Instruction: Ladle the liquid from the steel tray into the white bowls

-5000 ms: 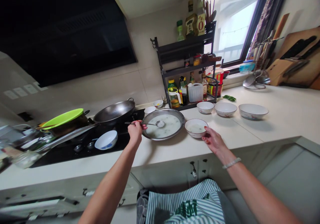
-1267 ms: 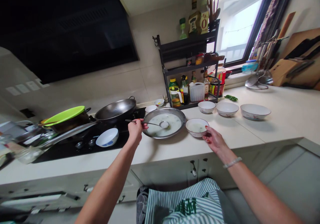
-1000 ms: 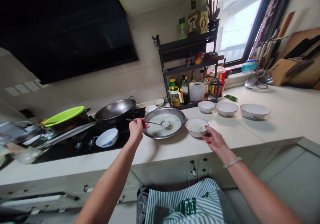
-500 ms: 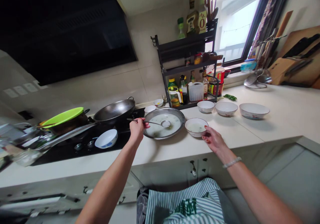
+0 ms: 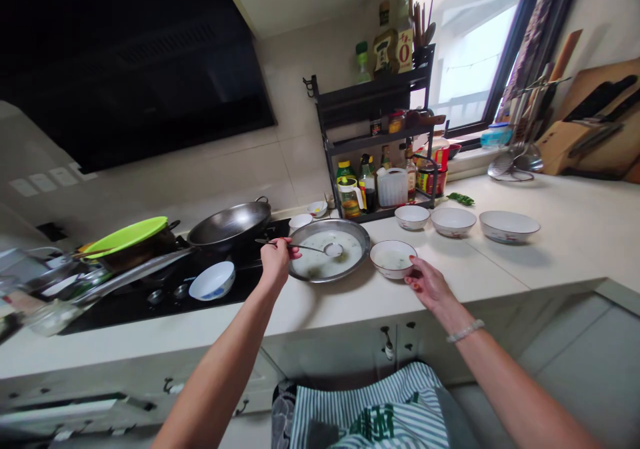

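Note:
My left hand is closed round the dark handle of a ladle, whose bowl lies in the whitish soup of a wide metal basin. Dark green bits show in that soup. Just right of the basin stands a small white bowl with a dark rim, partly filled with the same pale soup. My right hand grips this bowl by its right side, thumb at the rim and fingers underneath. Three more white bowls stand behind and to the right: a small one, a middle one and a wider one.
A wok, a pot under a lime-green colander and a tilted white-blue bowl are on the black stove at left. A black rack of bottles stands behind the basin. A knife block is far right.
The view has shifted very slightly. Both hands keep their holds, and the ladle's bowl stays in the basin with hardly any movement.

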A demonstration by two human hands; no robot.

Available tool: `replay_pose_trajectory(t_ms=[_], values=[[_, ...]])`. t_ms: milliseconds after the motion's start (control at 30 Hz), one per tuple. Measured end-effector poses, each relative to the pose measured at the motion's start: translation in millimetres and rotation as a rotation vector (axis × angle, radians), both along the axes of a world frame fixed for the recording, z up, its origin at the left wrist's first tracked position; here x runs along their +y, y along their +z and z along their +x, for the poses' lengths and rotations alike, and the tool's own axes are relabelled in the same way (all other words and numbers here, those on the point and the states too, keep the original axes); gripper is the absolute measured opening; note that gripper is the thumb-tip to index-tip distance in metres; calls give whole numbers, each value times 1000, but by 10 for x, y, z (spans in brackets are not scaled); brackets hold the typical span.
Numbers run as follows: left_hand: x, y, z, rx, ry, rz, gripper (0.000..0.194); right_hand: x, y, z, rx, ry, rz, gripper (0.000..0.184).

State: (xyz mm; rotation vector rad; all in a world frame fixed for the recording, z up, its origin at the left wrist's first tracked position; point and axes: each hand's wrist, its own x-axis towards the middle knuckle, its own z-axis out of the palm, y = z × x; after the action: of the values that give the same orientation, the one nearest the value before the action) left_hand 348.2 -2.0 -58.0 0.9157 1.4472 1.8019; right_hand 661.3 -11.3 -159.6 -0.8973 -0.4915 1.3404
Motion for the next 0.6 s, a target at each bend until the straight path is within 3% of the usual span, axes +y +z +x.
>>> replay_pose_trajectory(t_ms=[200,400,600], values=[[-21,150,150,-54,-16,31,16,-8,13,0,5,1,-7,28],[-18,316,463,-107,-96,42,16,0,3,8,10,17,-3,30],[-42,231,865,41,-234,125,17,0,-4,7,18,11,2,30]])
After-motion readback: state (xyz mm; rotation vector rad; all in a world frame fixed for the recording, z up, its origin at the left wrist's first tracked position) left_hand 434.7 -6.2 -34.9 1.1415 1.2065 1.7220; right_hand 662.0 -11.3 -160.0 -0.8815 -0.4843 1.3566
